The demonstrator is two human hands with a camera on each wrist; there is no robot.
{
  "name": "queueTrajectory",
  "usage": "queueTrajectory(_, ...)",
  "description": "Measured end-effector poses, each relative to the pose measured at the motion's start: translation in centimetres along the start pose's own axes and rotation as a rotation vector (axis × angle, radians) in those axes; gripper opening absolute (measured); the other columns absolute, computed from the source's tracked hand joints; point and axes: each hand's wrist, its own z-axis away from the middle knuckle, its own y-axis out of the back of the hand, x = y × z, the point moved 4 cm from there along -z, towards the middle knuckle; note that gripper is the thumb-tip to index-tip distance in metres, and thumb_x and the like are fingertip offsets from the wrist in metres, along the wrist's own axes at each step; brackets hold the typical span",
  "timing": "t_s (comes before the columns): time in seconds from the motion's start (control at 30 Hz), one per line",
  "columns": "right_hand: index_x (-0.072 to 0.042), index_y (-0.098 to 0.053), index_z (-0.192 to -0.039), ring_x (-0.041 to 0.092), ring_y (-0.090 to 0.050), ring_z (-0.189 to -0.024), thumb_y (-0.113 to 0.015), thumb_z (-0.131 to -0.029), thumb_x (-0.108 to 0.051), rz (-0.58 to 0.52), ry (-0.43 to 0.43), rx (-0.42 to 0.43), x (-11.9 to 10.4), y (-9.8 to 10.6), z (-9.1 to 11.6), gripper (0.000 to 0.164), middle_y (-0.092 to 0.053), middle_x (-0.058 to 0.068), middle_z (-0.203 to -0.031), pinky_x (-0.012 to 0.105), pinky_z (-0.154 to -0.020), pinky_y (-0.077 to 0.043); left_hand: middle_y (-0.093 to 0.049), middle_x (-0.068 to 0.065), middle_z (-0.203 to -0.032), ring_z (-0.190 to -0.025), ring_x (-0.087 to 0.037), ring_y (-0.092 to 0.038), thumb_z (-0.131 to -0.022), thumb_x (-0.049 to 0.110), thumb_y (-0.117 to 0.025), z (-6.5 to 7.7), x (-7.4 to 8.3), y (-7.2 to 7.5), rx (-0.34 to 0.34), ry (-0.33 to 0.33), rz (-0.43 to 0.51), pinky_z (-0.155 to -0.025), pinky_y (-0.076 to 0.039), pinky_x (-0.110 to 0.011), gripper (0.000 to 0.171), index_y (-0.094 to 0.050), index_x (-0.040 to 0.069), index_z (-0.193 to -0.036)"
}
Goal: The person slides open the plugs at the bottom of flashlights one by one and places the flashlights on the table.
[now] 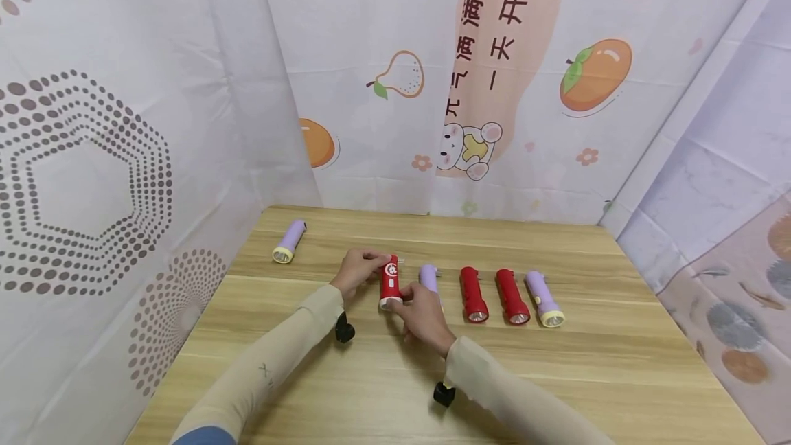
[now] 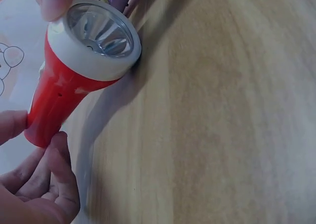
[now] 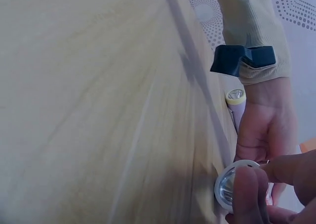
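A red flashlight with a white head ring is held between both hands, its lens end toward the person. My left hand pinches its tail end between thumb and fingers, as the left wrist view shows close up. At the lens end, my right hand grips the white ring with thumb and fingertips. Just right of it lies a purple flashlight, partly hidden behind the right hand. The reflector of the held flashlight shows in the left wrist view.
Farther right, two red flashlights and a purple flashlight lie in a row on the wooden table. Another purple flashlight lies at the back left. Printed curtains hang behind and beside the table.
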Motion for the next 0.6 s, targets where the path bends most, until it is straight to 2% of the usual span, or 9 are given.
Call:
queueTrajectory(0.2, -0.001, -0.061, -0.107, 0.015, -0.055, -0.039, -0.078, -0.094, -0.025, 0.02, -0.026, -0.016, -0.02, 0.08, -0.27, 0.032, -0.069, 0.016, -0.077, 0.032, -0.038, -0.051, -0.072, -0.009, -0.093, -0.076, -0.017, -0.064, -0.095, 0.027, -0.077, -0.16, -0.15, -0.04, 0.005, 0.005, -0.069, -0.061, -0.051, -0.026, 0.029, -0.076, 0.001, -0.107)
queueTrajectory(0.43, -0.002, -0.061, -0.103, 0.015, -0.055, -0.04, -0.079, -0.093, -0.025, 0.029, -0.083, -0.032, -0.16, 0.26, -0.55, 0.03, -0.066, 0.018, -0.078, 0.031, -0.04, -0.052, -0.072, -0.009, -0.09, -0.076, -0.018, -0.066, -0.097, 0.024, -0.074, -0.39, -0.1, -0.33, -0.045, 0.004, -0.132, -0.062, -0.054, -0.027, 0.025, -0.075, 0.001, -0.106)
queueTrajectory(0.6, -0.003, -0.06, -0.103, 0.015, -0.055, -0.04, -0.077, -0.095, -0.024, 0.022, -0.105, -0.031, -0.29, 0.28, -0.51, 0.028, -0.067, 0.018, -0.081, 0.031, -0.041, -0.052, -0.071, -0.008, -0.09, -0.075, -0.017, -0.064, -0.097, 0.023, -0.073, -0.38, -0.2, -0.45, -0.042, -0.006, -0.172, -0.061, -0.053, -0.027, 0.022, -0.075, 0.002, -0.103)
